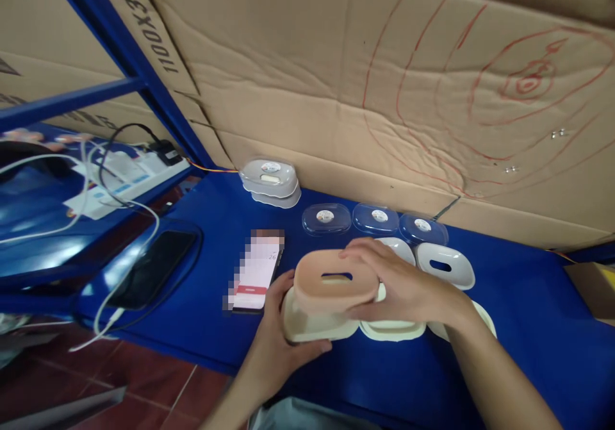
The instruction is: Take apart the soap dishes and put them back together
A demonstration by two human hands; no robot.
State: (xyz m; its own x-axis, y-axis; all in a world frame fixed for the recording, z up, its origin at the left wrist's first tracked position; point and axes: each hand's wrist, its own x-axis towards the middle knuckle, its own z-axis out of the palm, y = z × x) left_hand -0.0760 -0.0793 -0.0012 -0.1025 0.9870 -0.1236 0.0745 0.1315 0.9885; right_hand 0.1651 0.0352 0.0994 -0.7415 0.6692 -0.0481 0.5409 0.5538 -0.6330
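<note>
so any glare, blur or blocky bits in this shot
head view: white glare streaks on the glossy blue surface at far left; blocky pixelation over the top and left edge of the lit phone; small print on the labels of the clear lids too soft to read

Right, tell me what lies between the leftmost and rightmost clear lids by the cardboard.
A third clear lid, with a round sticker, lies between the leftmost lid and the rightmost lid; the head view shows it.

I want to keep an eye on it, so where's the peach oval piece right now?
In the head view, the peach oval piece is near the centre, gripped by the right hand, above a cream oval tray.
</note>
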